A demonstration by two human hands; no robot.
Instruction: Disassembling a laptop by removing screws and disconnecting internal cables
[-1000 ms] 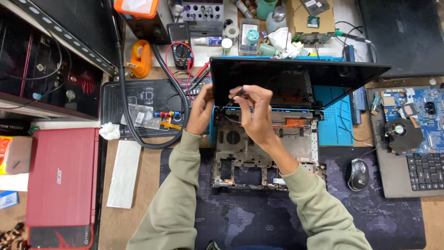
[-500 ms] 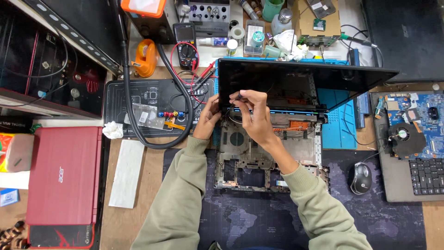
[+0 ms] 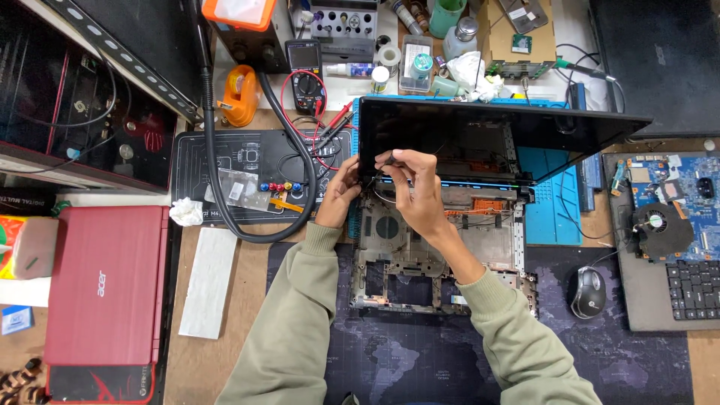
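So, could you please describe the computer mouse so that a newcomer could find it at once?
Start at the stripped laptop base in the middle, under the right hand. Go right along the dark desk mat to its right part. The mouse lies there: the only small rounded grey-black thing, left of the exposed blue circuit board.

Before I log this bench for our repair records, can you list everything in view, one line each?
Stripped laptop base: one, grey-black, centre, on the dark desk mat.
Laptop screen lid: one, black, raised behind the base.
Closed laptop: one, red, left.
Multimeter: one, black with red leads, top centre.
Tape dispenser: one, orange, top left.
Hose: one, black, looping over the black work mat.
Mouse: one, grey-black, right.
Circuit board with fan: one, blue, far right.
White strip: one, left of the sleeves.
Left hand: at the base's left hinge corner.
Right hand: pinching something thin and dark near the hinge.
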